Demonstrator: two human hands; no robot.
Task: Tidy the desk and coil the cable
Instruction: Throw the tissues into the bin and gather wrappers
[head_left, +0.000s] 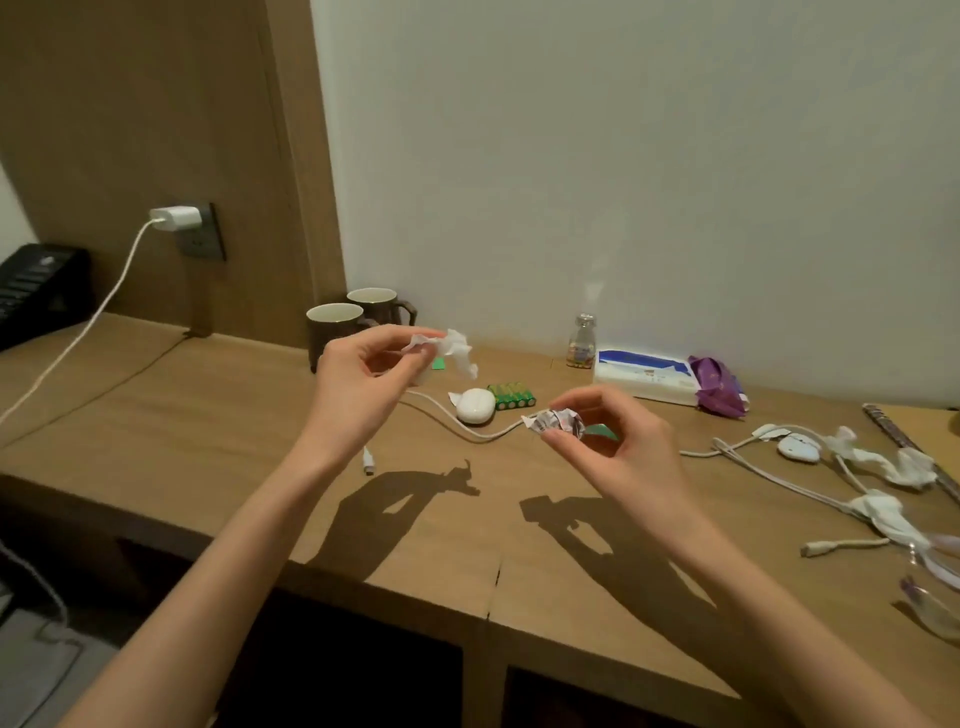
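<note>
A: Where does the cable lie?

B: The white cable (457, 423) lies loose and uncoiled on the desk (208, 415), curving across the wood between the two raised hands. A connector end (368, 461) shows just beside the left wrist; whether it belongs to that same run cannot be told.

A: And the hands?

B: Both are lifted clear of the wood. The left hand (358, 374) pinches a crumpled white tissue (447, 348) between thumb and fingertips. The right hand (608, 441) pinches a scrunched printed wrapper (553, 421) the same way.

A: So the person is clearing rubbish first?

B: It looks so. It would go best if the person balled each scrap tight, so that nothing drops back onto the cable, and binned both together.

A: What about the things around it?

B: A white earbud case (475, 405) sits just beside the cable, with green batteries (511, 396) next to it. They should be set aside before any pulling, or the cable may drag them. More cables (779, 478) to the right carry tissue scraps (878, 462) that need picking off.
</note>
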